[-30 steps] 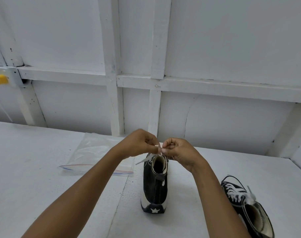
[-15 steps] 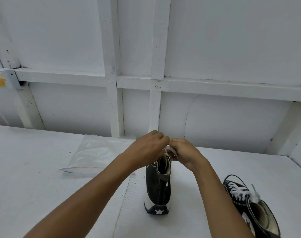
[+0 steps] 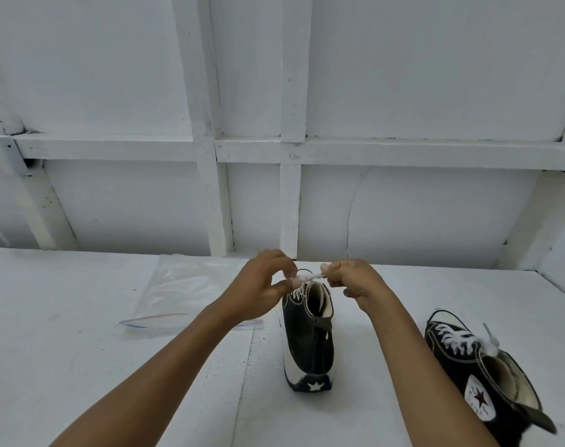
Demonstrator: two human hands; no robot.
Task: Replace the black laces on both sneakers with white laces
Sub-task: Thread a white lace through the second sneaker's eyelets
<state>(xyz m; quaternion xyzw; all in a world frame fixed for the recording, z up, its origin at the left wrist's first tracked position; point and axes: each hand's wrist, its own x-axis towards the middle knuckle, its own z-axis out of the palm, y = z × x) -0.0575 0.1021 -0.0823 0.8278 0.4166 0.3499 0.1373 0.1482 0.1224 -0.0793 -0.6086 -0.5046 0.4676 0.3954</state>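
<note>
Above the upright sneaker (image 3: 308, 343), blurred white lace (image 3: 309, 276) between pinched fingers (image 3: 281, 287) of left hand (image 3: 258, 285) and right hand (image 3: 355, 282).

Hands pulled apart.
My left hand (image 3: 261, 285) has gone toward 9 o'clock, my right hand (image 3: 355, 282) toward 3; no longer touching, with the white lace (image 3: 310, 276) stretched between them.
</note>
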